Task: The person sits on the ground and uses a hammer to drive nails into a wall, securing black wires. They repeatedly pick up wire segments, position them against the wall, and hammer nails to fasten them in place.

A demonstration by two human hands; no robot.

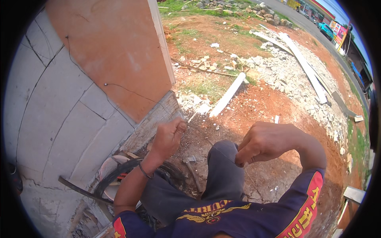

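Observation:
My left hand (167,137) is closed in a fist beside the lower corner of an orange-painted panel (115,43). A thin dark wire (206,139) runs from it, across my bent knee, to my right hand (270,142). The right fingers are pinched together on the wire, above and to the right of the knee. Two more lengths of thin wire (81,70) hang from small fixings on the panel; one trails toward my left hand. Where the wire passes inside each fist is hidden.
Below my left forearm lies a coil of black hose (99,186) around a pale bucket (106,168). A hammer-like tool (193,174) rests on the dirt between my legs. Pale tiles (59,115) cover the left side. White beams (229,95) and rubble (301,79) lie beyond.

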